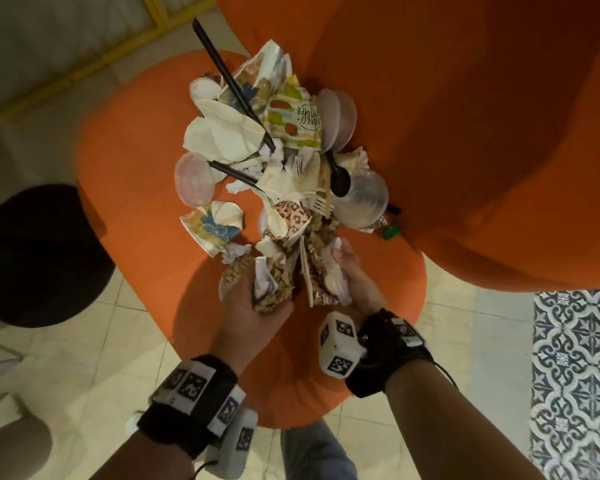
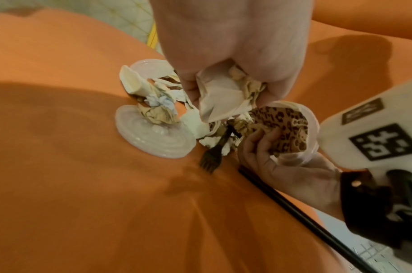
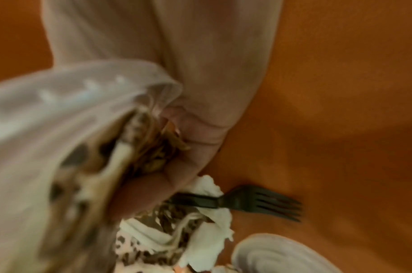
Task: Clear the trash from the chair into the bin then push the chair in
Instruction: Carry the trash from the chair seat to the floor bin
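Head view: our left hand [image 1: 257, 306] and right hand [image 1: 352, 275] each clutch crumpled leopard-print wrappers [image 1: 274, 289]; most trash [image 1: 274, 150] remains on the orange chair [image 1: 129, 168], chair unpushed.

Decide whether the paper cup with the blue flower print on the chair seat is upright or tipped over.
Tipped over. The flower-print cup lies on its side on the orange chair seat, crushed, its white inside showing.

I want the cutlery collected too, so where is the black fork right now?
In the left wrist view the black fork lies on the orange chair seat, tines out, between the clear lid and the right hand.
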The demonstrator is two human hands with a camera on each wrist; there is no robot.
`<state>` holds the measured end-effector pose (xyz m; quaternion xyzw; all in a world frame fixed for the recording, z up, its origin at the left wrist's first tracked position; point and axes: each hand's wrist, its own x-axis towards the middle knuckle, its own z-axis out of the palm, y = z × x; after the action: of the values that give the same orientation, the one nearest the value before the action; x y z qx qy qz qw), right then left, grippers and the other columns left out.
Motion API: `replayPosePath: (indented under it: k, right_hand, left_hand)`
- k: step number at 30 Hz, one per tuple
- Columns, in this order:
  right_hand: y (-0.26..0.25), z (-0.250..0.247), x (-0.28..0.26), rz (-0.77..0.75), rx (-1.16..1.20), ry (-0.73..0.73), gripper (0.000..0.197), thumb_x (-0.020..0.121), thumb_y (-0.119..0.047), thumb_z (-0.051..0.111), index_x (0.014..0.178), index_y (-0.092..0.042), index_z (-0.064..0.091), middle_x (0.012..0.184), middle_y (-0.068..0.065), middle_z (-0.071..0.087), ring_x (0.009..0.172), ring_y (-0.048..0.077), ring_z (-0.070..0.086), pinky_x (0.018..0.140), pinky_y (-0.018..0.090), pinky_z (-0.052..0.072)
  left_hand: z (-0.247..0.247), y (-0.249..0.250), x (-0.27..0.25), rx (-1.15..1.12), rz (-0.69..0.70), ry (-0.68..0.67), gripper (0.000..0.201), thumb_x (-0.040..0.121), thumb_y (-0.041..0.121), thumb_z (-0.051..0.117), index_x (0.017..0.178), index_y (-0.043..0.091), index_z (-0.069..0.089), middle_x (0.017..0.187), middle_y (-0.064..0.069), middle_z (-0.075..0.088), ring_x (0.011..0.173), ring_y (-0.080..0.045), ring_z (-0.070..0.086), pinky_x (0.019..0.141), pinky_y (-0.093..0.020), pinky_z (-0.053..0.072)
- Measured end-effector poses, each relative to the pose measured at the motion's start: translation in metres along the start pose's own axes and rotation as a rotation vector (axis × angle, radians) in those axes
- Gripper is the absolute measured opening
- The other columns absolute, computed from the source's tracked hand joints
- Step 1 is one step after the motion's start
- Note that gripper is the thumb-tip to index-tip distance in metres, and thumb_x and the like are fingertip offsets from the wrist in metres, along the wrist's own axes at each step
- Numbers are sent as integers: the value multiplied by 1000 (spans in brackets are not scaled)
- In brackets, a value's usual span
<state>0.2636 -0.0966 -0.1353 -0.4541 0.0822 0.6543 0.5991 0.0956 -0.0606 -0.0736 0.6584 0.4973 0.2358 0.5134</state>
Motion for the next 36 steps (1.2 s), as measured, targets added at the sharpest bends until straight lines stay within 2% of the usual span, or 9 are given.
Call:
replayPosePath:
  k: [2,5,11,16,19,22,27,30,36]
  right_hand:
    - [7,1,-3,40,-55,4,69,63,-36,85,120,-21,49,126,8,56,111,22,59,101,45,44]
    - [16,5,-2,64,-69,-21,94,49,-42,90,131,-23,48,134,9,56,121,28,56,104,49,42]
    - [14,18,-4,46,-100,-74,76,52,-40,87,117,-24,53,119,6,62,96,12,67,69,21,57]
    - [-4,14,-22,13,-109,-71,85,38,-45,92,112,-29,53,115,2,65,94,13,68,72,30,55]
    - [-25,8,-41,-6,-187,-19,73,48,-34,91,111,-27,56,103,0,70,85,16,69,62,29,57]
    - [-39,4,-59,10,-408,60,51,73,-10,77,115,-24,52,115,10,66,97,27,66,76,44,58]
    - [-15,-6,-69,-63,-929,289,47,76,-8,76,109,-29,51,90,-12,58,75,5,58,57,15,50]
    - [10,-13,-70,-149,-1222,306,49,73,-19,78,114,-29,53,105,-11,57,96,14,61,78,24,51]
    - [14,0,-69,-182,-1603,313,54,76,-31,71,124,-24,46,111,4,53,98,25,57,84,40,52]
  left_hand:
    - [-3,-7,-9,-13,-47,-10,68,74,18,72,108,69,42,105,38,58,104,17,53,84,-1,39]
    - [-4,-14,-23,-60,-98,-41,74,78,-6,69,112,56,46,103,47,56,101,24,51,82,4,37]
    - [-6,-28,-40,-54,-154,30,49,76,-9,68,113,19,53,95,22,64,91,25,53,77,5,38]
    - [-5,-28,-40,-33,-162,33,49,77,-4,70,113,23,54,97,24,61,92,23,54,76,6,36]
    - [-6,-21,-37,-31,-155,36,64,78,-1,69,112,49,48,98,37,62,100,13,57,79,3,38]
    - [-8,-13,-36,-31,-156,36,79,78,-2,68,102,69,43,92,38,61,93,17,57,75,1,39]
    - [-8,-19,-41,-33,-198,67,48,79,0,69,110,32,51,93,22,62,91,16,57,72,3,39]
    - [-10,-25,-46,-41,-269,66,31,80,3,70,108,11,59,87,8,65,85,12,61,69,0,42]
    - [-11,-23,-53,-71,-353,23,27,83,10,67,108,17,58,87,7,67,81,11,61,65,0,42]
